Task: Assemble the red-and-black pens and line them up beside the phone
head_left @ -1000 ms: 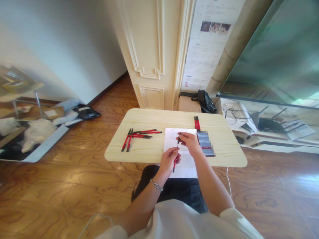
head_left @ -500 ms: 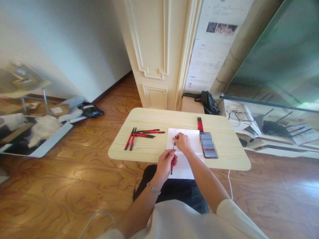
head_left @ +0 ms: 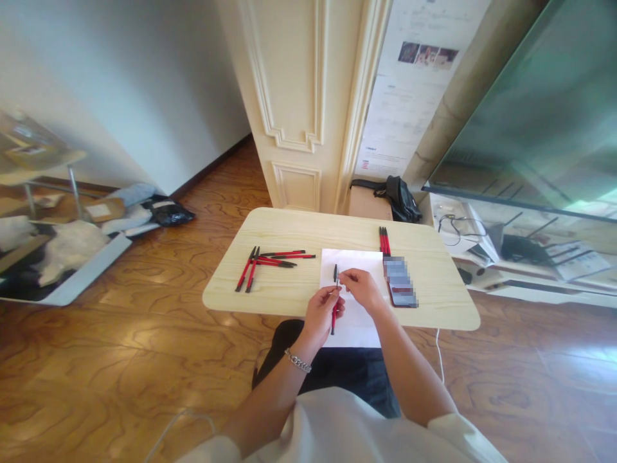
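My left hand (head_left: pixel 324 312) is closed around a pen with a red barrel (head_left: pixel 333 320), whose black lower end sticks out below the fingers. A thin, light shaft rises from the left fingertips on the pen's upper side. Close to it, my right hand (head_left: pixel 362 288) pinches with thumb and forefinger; what lies between them is too small to make out. Just beyond the fingers a small black pen cap (head_left: pixel 335 272) appears on the white paper (head_left: pixel 357 328), which lies under both hands.
Several red-and-black pens (head_left: pixel 277 259) lie at the left of the pale wooden table (head_left: pixel 308 225). More pens (head_left: pixel 384 241) lie side by side beyond a phone (head_left: pixel 401 283) at the right. A black bag (head_left: pixel 402 199) rests behind the table.
My right hand has drawn back slightly toward me and to the right, leaving the black cap in plain sight. The left hand keeps its grip on the pen.
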A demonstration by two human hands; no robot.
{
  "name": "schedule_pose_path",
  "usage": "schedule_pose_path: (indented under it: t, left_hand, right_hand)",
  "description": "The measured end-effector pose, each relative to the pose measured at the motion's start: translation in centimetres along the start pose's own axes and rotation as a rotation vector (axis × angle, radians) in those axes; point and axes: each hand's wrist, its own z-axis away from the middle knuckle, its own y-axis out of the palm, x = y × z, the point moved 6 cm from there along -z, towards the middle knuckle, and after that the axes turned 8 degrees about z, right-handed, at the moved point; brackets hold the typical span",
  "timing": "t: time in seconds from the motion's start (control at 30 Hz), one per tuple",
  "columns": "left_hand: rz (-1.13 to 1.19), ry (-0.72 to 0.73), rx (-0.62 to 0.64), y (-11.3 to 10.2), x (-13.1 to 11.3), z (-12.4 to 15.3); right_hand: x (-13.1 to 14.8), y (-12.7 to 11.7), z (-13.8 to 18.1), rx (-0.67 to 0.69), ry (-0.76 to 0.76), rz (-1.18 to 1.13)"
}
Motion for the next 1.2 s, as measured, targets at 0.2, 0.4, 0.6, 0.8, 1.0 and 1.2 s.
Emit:
schedule_pose_path:
  t: [0.2,0.4,0.6,0.8,1.0,1.2]
  left_hand:
    - [-0.035,-0.023,0.018,0.6,0.8,0.1]
    - [-0.059,-0.005,0.001,0.5,0.5,0.1]
    - [-0.095,-0.04,-0.005,0.4,1.0,0.0]
    - [-0.072,-0.024,-0.019,-0.3,1.3,0.1]
    - [-0.064,-0.018,-0.025,-0.3,0.8,0.2]
    - [-0.045,-0.016,-0.017,0.1,0.4,0.1]
  right_hand:
    - [0.4,-1.6,-0.2,-0.067,0.026,-0.024]
    - [0.6,-0.8,-0.9,-0.008,0.008,-0.034]
    - [-0.7,-2.0,-2.0,-0.133,0.107,0.126]
    - [-1.4,-1.4,-2.7,-0.085,0.188,0.69]
    - [-1.0,-0.4,-2.8,-0.046,0.207,0.783]
    - [0.1,-2.1,-0.6,-0.14,0.068,0.422]
